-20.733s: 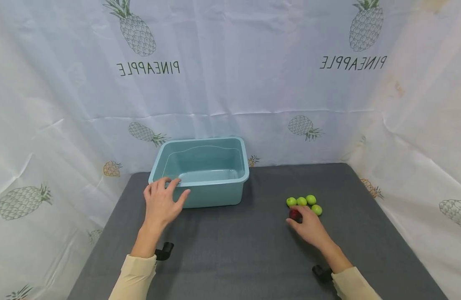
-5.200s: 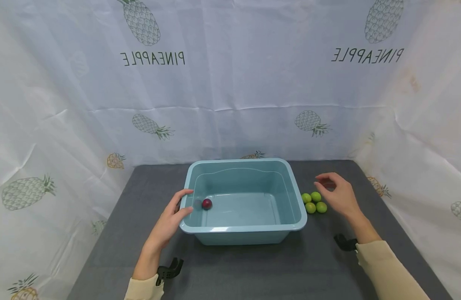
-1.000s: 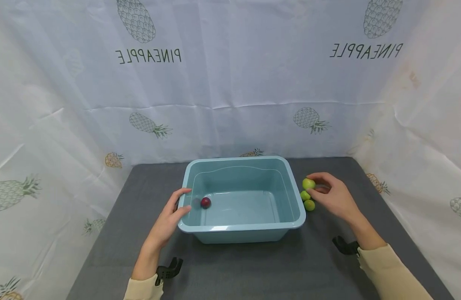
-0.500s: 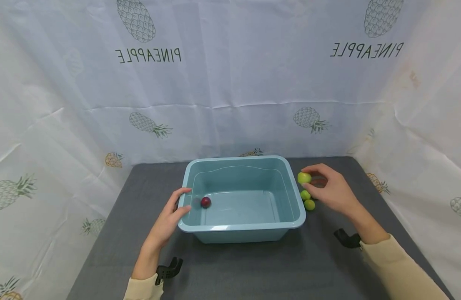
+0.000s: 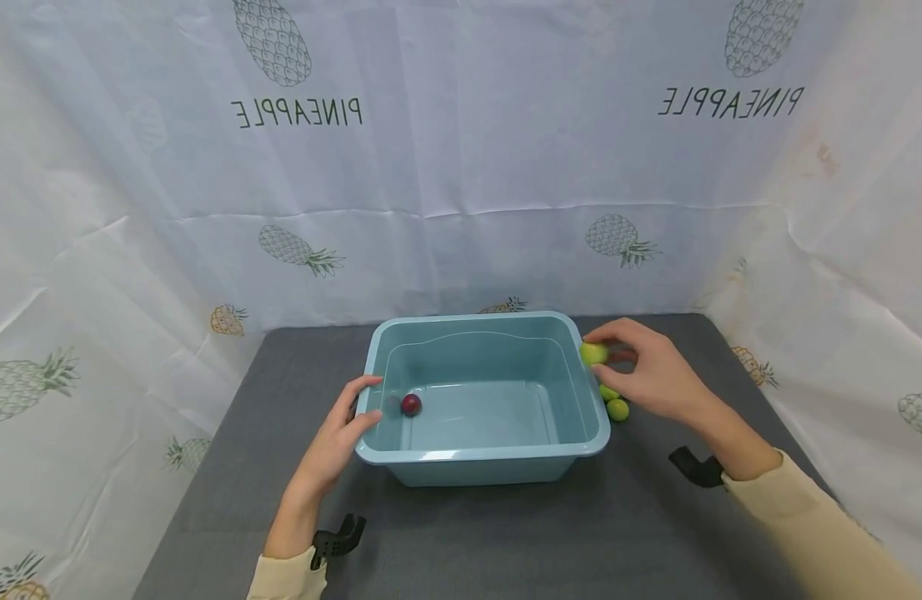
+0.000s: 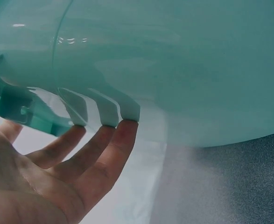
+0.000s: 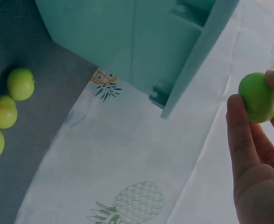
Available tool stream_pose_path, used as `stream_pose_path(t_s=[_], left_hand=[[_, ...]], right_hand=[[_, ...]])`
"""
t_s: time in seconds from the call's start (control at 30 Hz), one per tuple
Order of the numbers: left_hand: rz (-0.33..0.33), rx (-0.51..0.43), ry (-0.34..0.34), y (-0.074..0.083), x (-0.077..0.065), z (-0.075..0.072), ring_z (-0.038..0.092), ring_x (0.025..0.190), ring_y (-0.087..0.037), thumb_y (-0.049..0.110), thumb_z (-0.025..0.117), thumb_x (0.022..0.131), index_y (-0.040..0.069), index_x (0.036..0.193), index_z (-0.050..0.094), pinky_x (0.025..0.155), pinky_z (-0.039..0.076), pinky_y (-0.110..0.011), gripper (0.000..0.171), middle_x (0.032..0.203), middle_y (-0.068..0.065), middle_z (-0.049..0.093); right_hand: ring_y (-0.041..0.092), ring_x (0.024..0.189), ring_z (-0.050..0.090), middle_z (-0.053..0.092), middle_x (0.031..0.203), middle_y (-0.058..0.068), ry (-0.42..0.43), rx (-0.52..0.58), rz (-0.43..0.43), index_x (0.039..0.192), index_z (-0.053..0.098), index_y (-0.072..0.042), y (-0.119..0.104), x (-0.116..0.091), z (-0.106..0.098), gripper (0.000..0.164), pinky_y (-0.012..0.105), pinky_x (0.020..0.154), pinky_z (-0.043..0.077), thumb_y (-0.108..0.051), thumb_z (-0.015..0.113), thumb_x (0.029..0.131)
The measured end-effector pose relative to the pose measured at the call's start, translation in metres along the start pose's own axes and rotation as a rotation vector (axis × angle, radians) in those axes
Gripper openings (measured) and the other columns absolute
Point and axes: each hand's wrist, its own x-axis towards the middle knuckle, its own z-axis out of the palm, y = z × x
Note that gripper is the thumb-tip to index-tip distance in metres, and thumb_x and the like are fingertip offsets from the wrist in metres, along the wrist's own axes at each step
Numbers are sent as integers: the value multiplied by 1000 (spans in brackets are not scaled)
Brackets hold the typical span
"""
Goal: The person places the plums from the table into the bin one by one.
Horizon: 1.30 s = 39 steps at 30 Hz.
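tub (image 5: 482,473) is looking like glossy plastic, green fruit (image 7: 258,98) is showing smooth skin, tabletop (image 5: 468,542) is looking kinda matt and clothy, backdrop (image 5: 461,150) is showing a satiny sheen

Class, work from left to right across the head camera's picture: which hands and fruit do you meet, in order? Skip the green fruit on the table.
Left hand → dark red fruit → pinched green fruit → right hand.

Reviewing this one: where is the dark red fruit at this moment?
In the head view, the dark red fruit lies inside the blue tub, at its left end, across from the green fruits beside the tub's right wall.
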Motion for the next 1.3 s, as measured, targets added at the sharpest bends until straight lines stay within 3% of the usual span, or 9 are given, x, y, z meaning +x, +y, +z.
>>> stream_pose_path(t_s=[0.17, 0.77, 0.93, 1.13, 1.3], left_hand=[[-4, -5, -2, -1, 0, 0, 28, 145, -42, 17, 52, 106, 17, 149, 38, 107, 32, -66, 45, 165, -17, 17], [-15, -7, -2, 0, 1, 0, 26, 146, -43, 17, 51, 106, 17, 149, 38, 107, 30, -68, 45, 165, -17, 16], [-15, -8, -4, -1, 1, 0, 28, 146, -43, 17, 51, 106, 18, 149, 38, 107, 32, -67, 45, 165, -17, 17], [6, -12, -9, -1, 0, -1, 38, 138, -43, 17, 51, 106, 16, 149, 39, 100, 40, -58, 45, 162, -19, 22], [20, -15, -21, -2, 0, -2, 37, 139, -42, 18, 51, 106, 17, 149, 39, 100, 39, -57, 45, 162, -17, 22]], right_hand=[[18, 102, 63, 64, 116, 4, -18, -26, -53, 123, 67, -6, -8, 5, -1, 34, 34, 84, 56, -3, 74, 90], [14, 95, 60, 63, 111, 1, -100, -72, -243, 115, 69, -8, -36, 25, 7, 33, 31, 78, 56, 4, 74, 85], [13, 96, 60, 62, 110, -1, -134, -75, -256, 113, 68, -8, -44, 31, 9, 31, 31, 79, 56, 5, 72, 85], [14, 95, 59, 62, 109, 0, -157, -80, -288, 112, 68, -8, -53, 40, 13, 29, 34, 80, 55, 5, 70, 86], [14, 96, 59, 61, 110, 0, -177, -95, -283, 111, 67, -8, -60, 47, 16, 27, 34, 80, 54, 3, 69, 87]])
